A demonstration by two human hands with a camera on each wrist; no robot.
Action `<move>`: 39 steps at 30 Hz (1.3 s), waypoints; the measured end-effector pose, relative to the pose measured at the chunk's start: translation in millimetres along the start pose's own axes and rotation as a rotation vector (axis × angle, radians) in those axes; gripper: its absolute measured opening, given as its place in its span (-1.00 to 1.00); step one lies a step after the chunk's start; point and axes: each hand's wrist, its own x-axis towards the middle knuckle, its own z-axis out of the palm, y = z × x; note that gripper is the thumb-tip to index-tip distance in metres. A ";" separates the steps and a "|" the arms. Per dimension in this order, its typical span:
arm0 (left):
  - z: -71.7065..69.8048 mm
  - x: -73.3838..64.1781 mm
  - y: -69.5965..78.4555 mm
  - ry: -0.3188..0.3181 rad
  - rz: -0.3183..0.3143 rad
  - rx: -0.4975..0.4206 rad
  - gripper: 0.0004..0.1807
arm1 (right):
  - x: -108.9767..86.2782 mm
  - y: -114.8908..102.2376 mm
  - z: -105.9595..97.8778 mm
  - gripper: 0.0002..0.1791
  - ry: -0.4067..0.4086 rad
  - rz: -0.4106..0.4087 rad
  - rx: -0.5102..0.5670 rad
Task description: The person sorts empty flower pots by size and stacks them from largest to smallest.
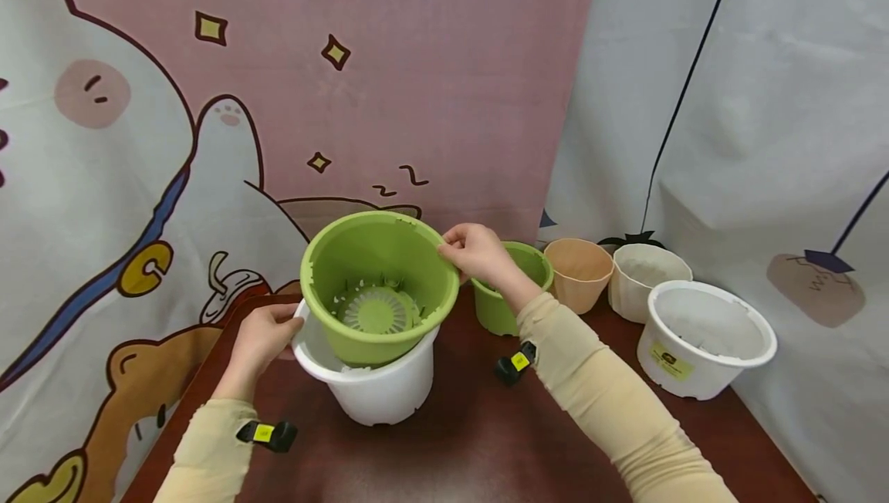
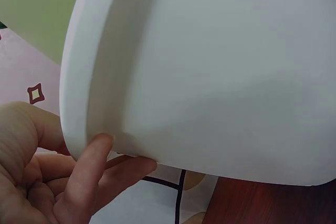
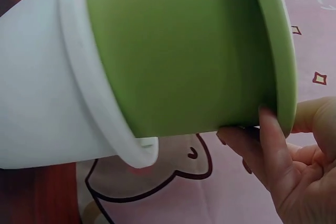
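In the head view a large green flowerpot [image 1: 378,256] sits tilted, its lower part inside a white flowerpot [image 1: 389,399]. Its slotted base [image 1: 378,310] shows, with small pale bits around it. My right hand [image 1: 482,256] pinches the green pot's rim on the right side, as the right wrist view also shows, with fingers [image 3: 275,150] under the lip. My left hand [image 1: 260,341] grips the white pot's rim at the left. From the left wrist view, its fingers [image 2: 86,177] curl under that rim, against the white wall [image 2: 220,77].
On the right of the dark red table [image 1: 486,441], a smaller green pot [image 1: 496,310], a peach pot [image 1: 576,287], a cream pot [image 1: 628,295] and a labelled white pot [image 1: 694,379] stand in a row. A printed cloth [image 1: 444,86] hangs close behind.
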 end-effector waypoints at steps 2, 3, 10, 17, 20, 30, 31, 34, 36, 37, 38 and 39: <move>-0.3 -0.5 0.7 -0.005 0.002 -0.002 -0.51 | 0.4 3.4 3.9 -0.76 -0.003 -0.005 0.004; -0.6 -0.6 0.7 -0.007 0.002 -0.004 -0.50 | 0.8 5.2 5.9 -0.76 -0.005 -0.006 0.006; -0.8 -0.7 0.4 -0.016 -0.003 -0.020 -0.50 | 4.3 16.0 16.5 -0.76 -0.017 -0.015 -0.022; -0.3 -1.2 1.2 -0.011 -0.007 -0.014 -0.50 | 5.1 22.3 25.5 -0.76 -0.027 -0.009 -0.043; -0.2 -1.4 1.2 -0.009 -0.008 -0.010 -0.51 | 5.5 25.3 29.0 -0.76 -0.024 0.005 -0.033; 1.4 -0.1 1.1 0.001 -0.008 -0.014 -0.51 | 10.7 35.4 39.4 -0.77 0.006 0.025 -0.102; 1.6 0.0 1.4 0.003 -0.009 -0.014 -0.50 | 10.8 35.0 40.3 -0.76 0.012 0.023 -0.128; 2.0 -0.2 1.8 0.009 -0.013 -0.010 -0.50 | 11.0 32.9 42.6 -0.75 0.031 0.009 -0.197; 1.9 -0.8 2.0 0.010 -0.014 -0.005 -0.50 | 11.0 31.0 43.9 -0.74 0.039 0.006 -0.229; 1.7 -1.0 1.8 0.010 -0.014 -0.005 -0.50 | 10.8 30.1 44.4 -0.74 0.042 0.006 -0.238; 1.6 -1.1 1.6 0.010 -0.014 -0.002 -0.49 | 10.9 29.5 44.9 -0.74 0.045 0.007 -0.243; 1.5 -1.2 1.4 0.010 -0.015 -0.001 -0.49 | 11.2 29.2 45.4 -0.75 0.049 0.006 -0.251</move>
